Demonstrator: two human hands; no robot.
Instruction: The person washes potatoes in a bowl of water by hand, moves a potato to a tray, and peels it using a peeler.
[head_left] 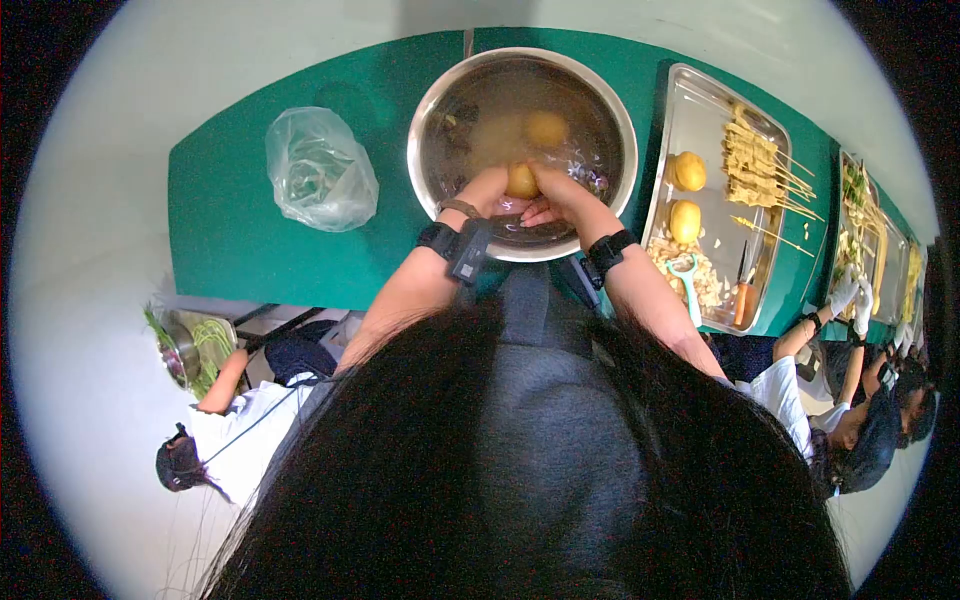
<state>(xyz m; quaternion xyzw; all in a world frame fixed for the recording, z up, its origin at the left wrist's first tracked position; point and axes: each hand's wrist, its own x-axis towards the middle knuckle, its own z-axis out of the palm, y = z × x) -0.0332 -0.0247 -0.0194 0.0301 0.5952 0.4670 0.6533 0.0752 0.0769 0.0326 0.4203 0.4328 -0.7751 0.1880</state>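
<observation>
A large metal bowl (419, 160) of murky water stands on the green table. Inside it, my left hand (488, 188) and my right hand (552, 188) are closed around a yellow-brown potato (521, 181) from either side. The right fingers curl beneath it, partly hidden by the water. A second potato (546, 129) sits in the water beyond my hands. Light glints off the surface at the bowl's right side.
A crumpled plastic bag (320, 170) lies left of the bowl. The metal tray (690, 100) at right holds two potatoes (686, 200), skewered food (750, 160), peelings (710, 280), a peeler (688, 285) and a knife (741, 295). Other people work at both sides.
</observation>
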